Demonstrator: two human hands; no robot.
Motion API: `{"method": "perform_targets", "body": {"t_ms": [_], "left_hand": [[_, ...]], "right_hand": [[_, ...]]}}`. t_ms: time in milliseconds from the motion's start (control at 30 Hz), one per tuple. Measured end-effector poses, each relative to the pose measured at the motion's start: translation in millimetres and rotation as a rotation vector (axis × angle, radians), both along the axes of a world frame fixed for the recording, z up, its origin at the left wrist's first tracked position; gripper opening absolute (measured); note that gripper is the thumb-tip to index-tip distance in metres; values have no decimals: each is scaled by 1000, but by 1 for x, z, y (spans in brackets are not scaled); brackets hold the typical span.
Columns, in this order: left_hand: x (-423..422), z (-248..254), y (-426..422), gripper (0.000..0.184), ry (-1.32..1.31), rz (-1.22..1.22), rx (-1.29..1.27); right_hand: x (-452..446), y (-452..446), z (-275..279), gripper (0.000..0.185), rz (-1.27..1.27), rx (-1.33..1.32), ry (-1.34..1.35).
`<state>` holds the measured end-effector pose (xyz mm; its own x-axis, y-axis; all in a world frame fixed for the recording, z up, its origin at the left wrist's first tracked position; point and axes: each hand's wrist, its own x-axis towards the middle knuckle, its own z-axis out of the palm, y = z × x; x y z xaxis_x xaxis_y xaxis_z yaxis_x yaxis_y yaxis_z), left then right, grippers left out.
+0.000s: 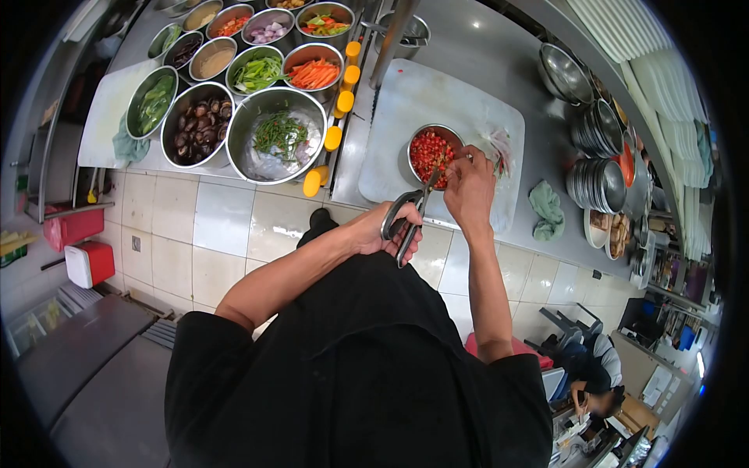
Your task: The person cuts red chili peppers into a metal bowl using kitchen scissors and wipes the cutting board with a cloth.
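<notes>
My left hand (pixel 378 230) is wrapped around the dark handles of a pair of scissors (pixel 422 200). The blades point away from me, their tips over the near right part of a metal bowl (pixel 411 167). Chopped red chillies (pixel 429 150) fill much of that bowl. At its right rim, my right hand (pixel 471 187) is closed in a pinch close to the scissor tips. Whatever lies between those fingers is too small to make out. Bowl and hand are over a white cutting board (pixel 390 101), with a pale, reddish heap (pixel 499 148) just right of the hand.
To the left stand several metal containers of cut vegetables, mushrooms (pixel 203 129) and a large pot with greens (pixel 278 134). Yellow-capped bottles (pixel 333 139) line the counter gap. A green cloth (pixel 547 210) and stacked metal bowls (pixel 594 187) lie right. Another person (pixel 597 382) works at lower right.
</notes>
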<state>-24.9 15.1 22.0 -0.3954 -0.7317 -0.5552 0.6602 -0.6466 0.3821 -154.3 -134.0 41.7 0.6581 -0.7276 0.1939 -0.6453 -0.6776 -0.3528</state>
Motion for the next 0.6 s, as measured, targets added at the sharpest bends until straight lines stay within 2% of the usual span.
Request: {"method": "perform_targets", "body": {"t_ms": [200,300,433,600], "left_hand": [[5,4,3,35,-243,11,-19],[3,2,6,36,-38,7,-2],[-2,1,2,37,-50,17,-19],[1,8,3,26,-192,73,24]], "right_hand": [[-2,-2,-8,7,-41,-22,-61],[0,0,-7,8,-39,-11,-71],[2,2,-9,9,-28,7,-66],[0,1,-11,9,-45,11,-74]]}}
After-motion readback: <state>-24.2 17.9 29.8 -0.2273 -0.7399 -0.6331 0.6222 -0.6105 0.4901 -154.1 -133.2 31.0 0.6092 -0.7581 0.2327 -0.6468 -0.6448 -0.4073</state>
